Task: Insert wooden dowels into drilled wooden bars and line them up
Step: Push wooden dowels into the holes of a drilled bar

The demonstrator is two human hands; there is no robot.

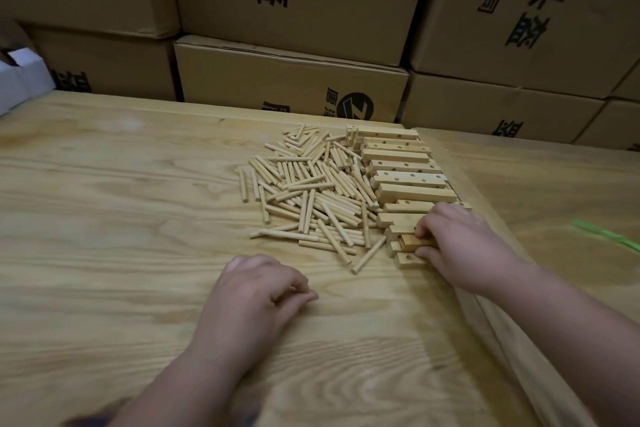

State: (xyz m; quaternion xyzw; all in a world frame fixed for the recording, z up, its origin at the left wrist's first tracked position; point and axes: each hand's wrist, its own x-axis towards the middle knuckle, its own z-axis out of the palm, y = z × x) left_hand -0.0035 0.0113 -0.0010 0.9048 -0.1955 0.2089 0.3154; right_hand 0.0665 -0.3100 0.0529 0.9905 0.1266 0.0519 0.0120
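A loose heap of several short wooden dowels [308,191] lies in the middle of the wooden table [104,218]. To its right, several drilled wooden bars [405,177] lie side by side in a row running away from me. My right hand [464,246] sits on the near end of that row and its fingers grip one bar [412,242], lifted slightly above its neighbours. My left hand [256,291] rests on the table in front of the dowel heap, fingers loosely curled, holding nothing that I can see.
Stacked cardboard boxes [294,80] with black print form a wall behind the table. A white box [20,80] stands at the far left. A seam [460,170] in the tabletop runs along the right of the bars, and a green strip [606,236] lies at the right.
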